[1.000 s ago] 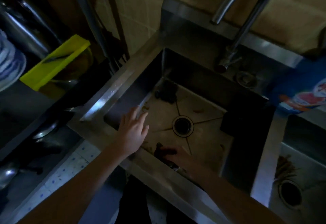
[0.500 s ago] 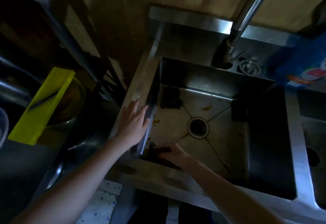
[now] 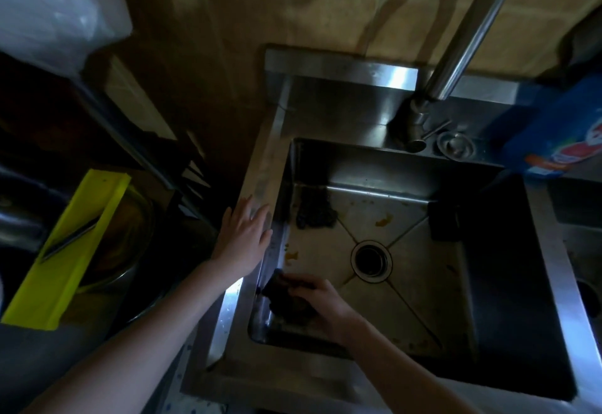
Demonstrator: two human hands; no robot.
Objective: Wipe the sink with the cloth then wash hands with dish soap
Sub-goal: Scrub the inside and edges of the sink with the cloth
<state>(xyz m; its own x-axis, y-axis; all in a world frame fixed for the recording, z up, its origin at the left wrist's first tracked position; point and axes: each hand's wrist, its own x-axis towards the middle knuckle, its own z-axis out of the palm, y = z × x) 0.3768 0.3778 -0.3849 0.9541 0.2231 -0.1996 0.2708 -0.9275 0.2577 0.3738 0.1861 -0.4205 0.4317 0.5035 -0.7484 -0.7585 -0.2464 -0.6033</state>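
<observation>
Your right hand is down in the near-left corner of the sink. Its fingers are curled over the dark cloth, gripping it and pressing it to the basin floor right against the left wall. Your left hand lies flat on the left rim with its fingers straight and slightly spread. It holds nothing, and it looks like a brace for your weight.

The wiping looks barely under way. Orange scraps sit just beyond the cloth along the left wall, and another orange smear lies farther back. A dark clump fills the far-left corner.

To wipe well, keep the cloth bunched under your palm and push it along the seam where wall meets floor, since grime gathers there. Then sweep in overlapping strokes from the walls inward, driving the scraps towards the drain rather than smearing them about. Lift the clump out of its corner rather than wiping round it.

The light is poor, so go slowly along the right side of the basin, which lies in deep shadow. The tap and a blue packet stand at the back, within reach for the wash afterwards.
</observation>
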